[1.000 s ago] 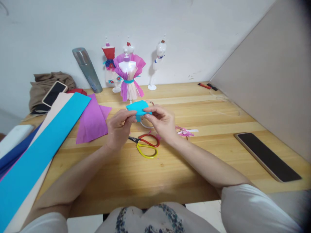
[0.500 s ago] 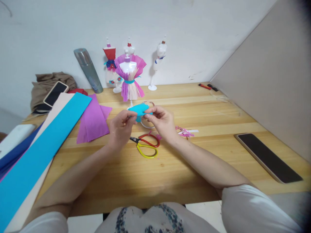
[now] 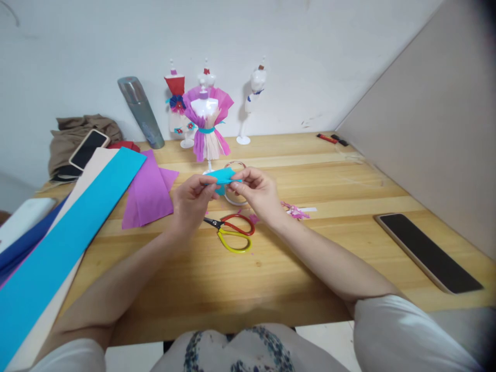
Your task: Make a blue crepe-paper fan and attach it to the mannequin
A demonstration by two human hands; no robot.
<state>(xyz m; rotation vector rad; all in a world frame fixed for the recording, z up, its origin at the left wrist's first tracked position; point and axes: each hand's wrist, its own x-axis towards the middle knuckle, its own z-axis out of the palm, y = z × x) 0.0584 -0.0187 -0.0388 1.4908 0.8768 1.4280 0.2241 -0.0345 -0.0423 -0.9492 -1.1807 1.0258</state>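
A small piece of blue paper [image 3: 223, 176] is pinched between both hands above the table. My left hand [image 3: 192, 202] grips its left end with thumb and fingertips, and my right hand [image 3: 259, 195] pinches the right end. Partly hidden behind the paper and my right hand is a roll of tape [image 3: 235, 198]. Scissors with one red and one yellow handle [image 3: 235, 251] lie just below the hands. Directly beyond stands a small mannequin in a purple and cream paper dress [image 3: 208, 129] with a blue waistband.
Long paper strips [image 3: 73, 243] and purple sheets [image 3: 149, 194] lie left. Behind are a leaning bottle [image 3: 141, 113], other mannequins [image 3: 176, 98] and a phone [image 3: 90, 150] by brown cloth. Pink scraps [image 3: 295, 211] lie right of my right hand; another phone [image 3: 428, 253] lies far right.
The blue paper looks narrower and flatter between my fingers. My left hand has shifted slightly left, showing more of the scissors' blades.
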